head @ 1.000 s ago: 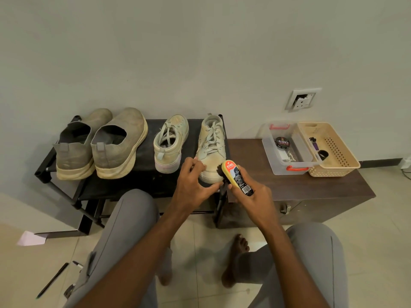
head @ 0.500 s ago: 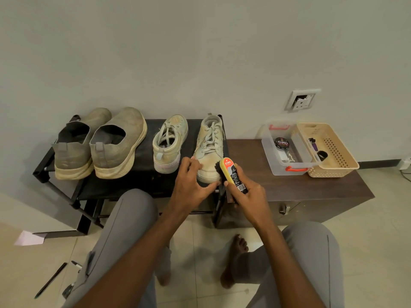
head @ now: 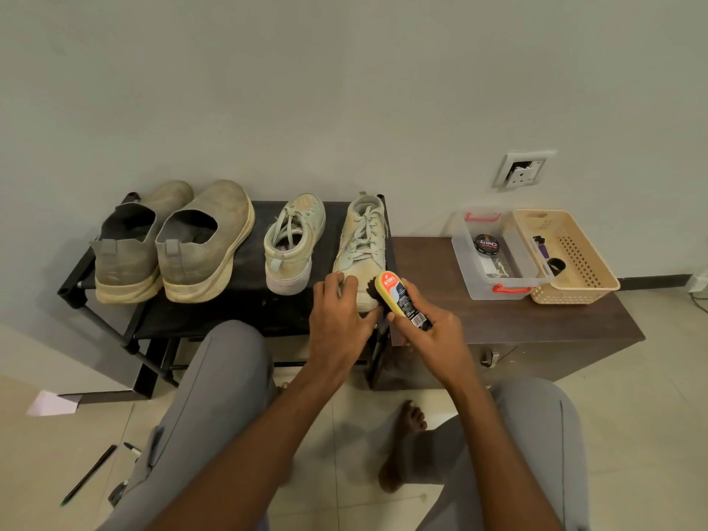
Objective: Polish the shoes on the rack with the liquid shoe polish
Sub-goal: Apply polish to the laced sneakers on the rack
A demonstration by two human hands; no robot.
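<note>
A black metal-framed shoe rack (head: pixel 233 316) stands against the pale wall and carries four shoes. At its right edge sits a pale, laced canvas sneaker (head: pixel 362 243), toe toward the person. The left hand (head: pixel 339 320) grips this sneaker's toe, fingers curled over the top and thumb along the near side. The right hand (head: pixel 429 335) is wrapped round a yellow liquid shoe polish bottle with a red label (head: pixel 400 298), tilted so its dark sponge tip touches the right side of the sneaker's toe. A second pale laced sneaker (head: pixel 293 243) stands just beside it to the left, heel toward the person. Two grey-beige slip-on shoes (head: pixel 172 243) fill the rack's left half, side by side. A dark brown wooden cabinet (head: pixel 509 323) adjoins the rack's right edge; at its back right corner a clear plastic box with red handles (head: pixel 465 262) holds a round black polish tin (head: pixel 485 244), touching a beige perforated basket (head: pixel 582 274).
</note>
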